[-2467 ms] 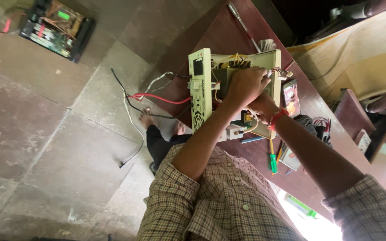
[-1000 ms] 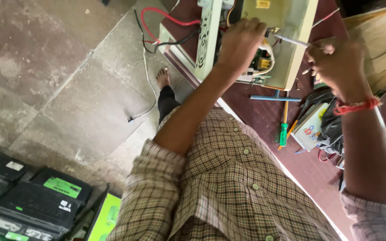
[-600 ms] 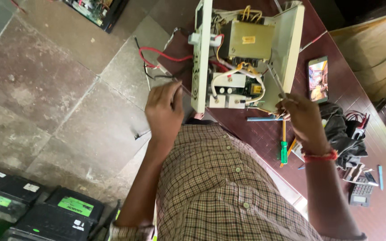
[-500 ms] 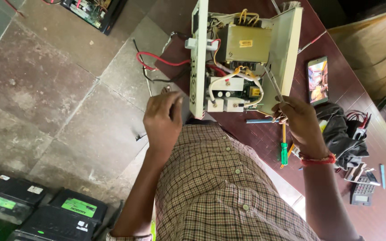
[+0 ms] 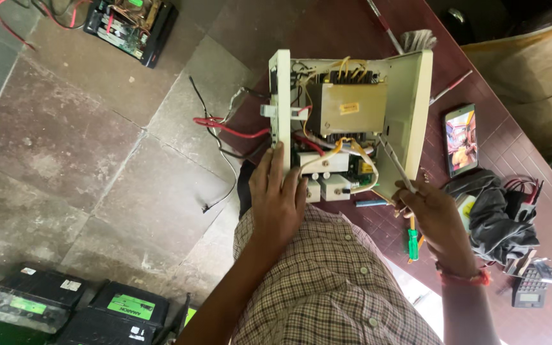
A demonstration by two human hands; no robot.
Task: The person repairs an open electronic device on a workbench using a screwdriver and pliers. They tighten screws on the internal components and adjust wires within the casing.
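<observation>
Bracing the open cream power unit (image 5: 352, 121) on the maroon table (image 5: 346, 38), my left hand (image 5: 278, 198) lies flat, fingers spread against its near left panel. My right hand (image 5: 432, 214) pinches a thin metal probe (image 5: 396, 167) angled into the board; I'd judge slow, steady tip placement best. A green screwdriver (image 5: 413, 243), phone (image 5: 461, 140) and dark cloth (image 5: 496, 214) crowd the right side.

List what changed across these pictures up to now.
The left hand left the top of the open cream metal electronics case and now lies flat at its near left edge. The right hand dropped to the case's near right corner, holding a thin metal tool. The case and green-handled screwdriver stayed on the table.
</observation>
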